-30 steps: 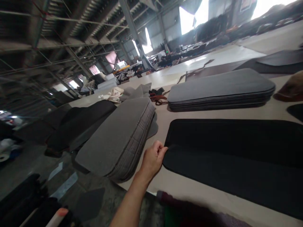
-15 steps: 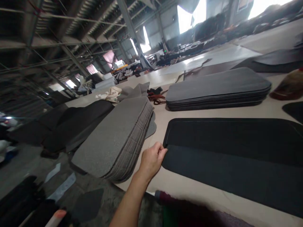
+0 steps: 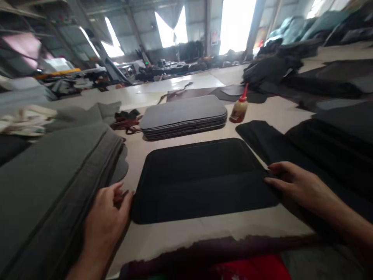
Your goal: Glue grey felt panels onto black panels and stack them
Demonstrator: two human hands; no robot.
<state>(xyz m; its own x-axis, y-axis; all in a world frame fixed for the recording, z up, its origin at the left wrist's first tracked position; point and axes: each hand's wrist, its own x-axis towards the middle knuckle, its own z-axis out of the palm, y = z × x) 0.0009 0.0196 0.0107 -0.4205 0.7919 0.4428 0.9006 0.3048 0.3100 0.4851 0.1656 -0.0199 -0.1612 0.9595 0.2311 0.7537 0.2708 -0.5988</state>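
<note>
A black rounded-corner panel (image 3: pixel 201 179) lies flat on the table in front of me, a faint band running across its middle. At its left edge is my left hand (image 3: pixel 109 214), fingers loosely curled and thumb apart from them, the thumb tip by the edge. My right hand (image 3: pixel 300 186) is at the opposite edge, thumb and forefinger parted beside the border; whether they touch it is hard to tell. Behind the panel sits a stack of grey panels (image 3: pixel 183 112). A thicker grey stack (image 3: pixel 61 167) stands left of my left hand.
A glue bottle (image 3: pixel 239 108) with a red nozzle stands behind the panel at right. Dark pieces (image 3: pixel 329 155) are heaped beyond my right hand. Brown strips (image 3: pixel 128 122) and pale cloth (image 3: pixel 27 116) lie at back left. The table's near edge (image 3: pixel 215 229) runs below the panel.
The view has turned right. My left hand, earlier pinching the panel's left edge, now has its fingers apart there. My right hand and the whole bottle have come into view.
</note>
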